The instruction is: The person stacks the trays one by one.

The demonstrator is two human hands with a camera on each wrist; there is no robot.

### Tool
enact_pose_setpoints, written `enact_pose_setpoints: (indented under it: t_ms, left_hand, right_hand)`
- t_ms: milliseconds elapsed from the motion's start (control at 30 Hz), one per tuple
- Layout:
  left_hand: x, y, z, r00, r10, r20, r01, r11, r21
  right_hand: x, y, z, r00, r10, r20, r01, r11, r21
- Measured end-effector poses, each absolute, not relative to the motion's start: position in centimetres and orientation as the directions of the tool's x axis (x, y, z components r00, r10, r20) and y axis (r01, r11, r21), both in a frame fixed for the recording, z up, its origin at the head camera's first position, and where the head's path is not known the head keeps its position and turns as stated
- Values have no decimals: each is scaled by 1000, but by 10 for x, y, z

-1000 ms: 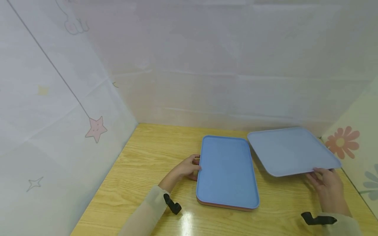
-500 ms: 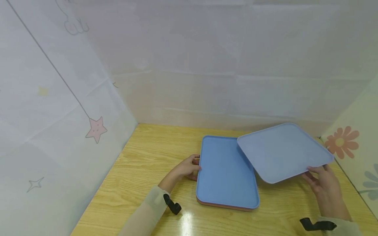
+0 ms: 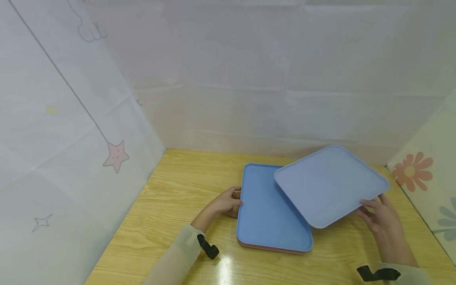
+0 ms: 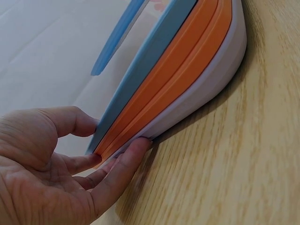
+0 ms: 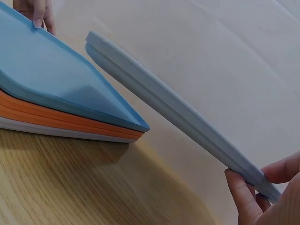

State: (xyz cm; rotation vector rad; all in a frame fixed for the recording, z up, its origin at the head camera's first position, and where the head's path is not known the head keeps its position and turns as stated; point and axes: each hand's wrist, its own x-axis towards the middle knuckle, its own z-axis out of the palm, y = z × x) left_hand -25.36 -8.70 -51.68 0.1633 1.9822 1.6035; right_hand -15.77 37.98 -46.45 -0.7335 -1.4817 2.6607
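Observation:
A stack of trays stands on the table, with a blue tray [image 3: 272, 217] on top, orange trays [image 4: 180, 54] under it and a pale tray [image 4: 206, 82] at the bottom. My left hand [image 3: 222, 202] holds the stack's left side, one digit at the blue rim and other fingers lower down the edge. My right hand [image 3: 384, 217] pinches the near right edge of a light blue tray [image 3: 329, 184], thumb above and fingers beneath. That tray is raised and tilted, its left corner over the stack in the head view. The right wrist view shows a gap between them.
The wooden table [image 3: 185, 178] meets a pale back cloth [image 3: 249, 99] and a left cloth [image 3: 71, 190] with star drawings. On the right, a cloth with an orange flower [image 3: 413, 172] borders the table. Both wrists wear black straps.
My right hand has carried the light blue tray leftward and turned it, so it now overlaps the blue tray in the head view. The left hand and stack have not moved.

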Motion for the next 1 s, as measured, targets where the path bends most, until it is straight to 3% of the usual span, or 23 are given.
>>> enact_pose_setpoints:
  t_ms: [367, 1000]
  left_hand:
    - [-253, -87, -518, -826, 444, -348, -252, 262, 932]
    - [-254, -88, -520, -839, 424, -340, -255, 245, 935]
  right_hand:
    - [-154, 366, -466, -938, 153, -310, 184, -539, -822]
    - [-157, 340, -463, -967, 40, -250, 204, -462, -863]
